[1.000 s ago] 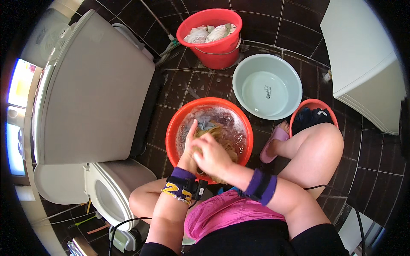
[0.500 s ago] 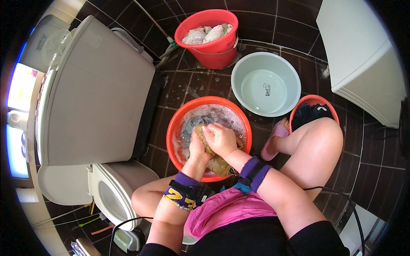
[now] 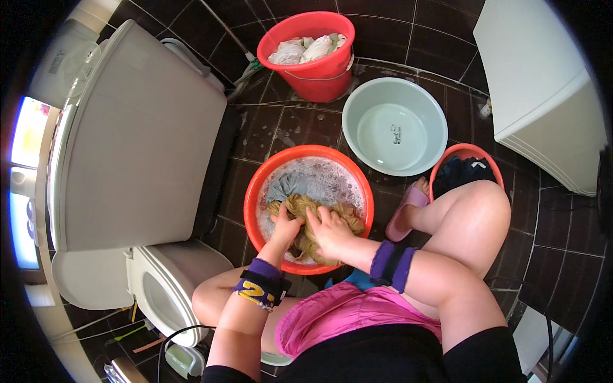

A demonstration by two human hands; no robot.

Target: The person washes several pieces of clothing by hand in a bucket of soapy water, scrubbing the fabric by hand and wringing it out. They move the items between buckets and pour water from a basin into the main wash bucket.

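A wet tan garment (image 3: 300, 205) lies bunched in an orange-red basin (image 3: 251, 198) of sudsy water between my knees. My left hand (image 3: 285, 228) rests on the garment's left part, open, with thumb and fingers apart. Over its middle, my right hand (image 3: 332, 235) is also open, fingers spread and pointing away from me. Some fingertips dip into the folds, so their ends are partly hidden. A grey-blue cloth (image 3: 287, 186) sits behind the tan garment, in the foam (image 3: 335, 182).
Beyond stand a red bucket (image 3: 319, 86) of pale laundry and a pale green basin (image 3: 357, 153) of water. A small orange-red tub (image 3: 468, 150) of dark clothes is by my right knee. A toilet (image 3: 169, 300) and a large grey appliance (image 3: 140, 147) flank the left; a white cabinet (image 3: 543, 96) stands right.
My hands have moved apart from their squeeze on the tan garment and lowered onto it. The garment is now spread wider across the basin.
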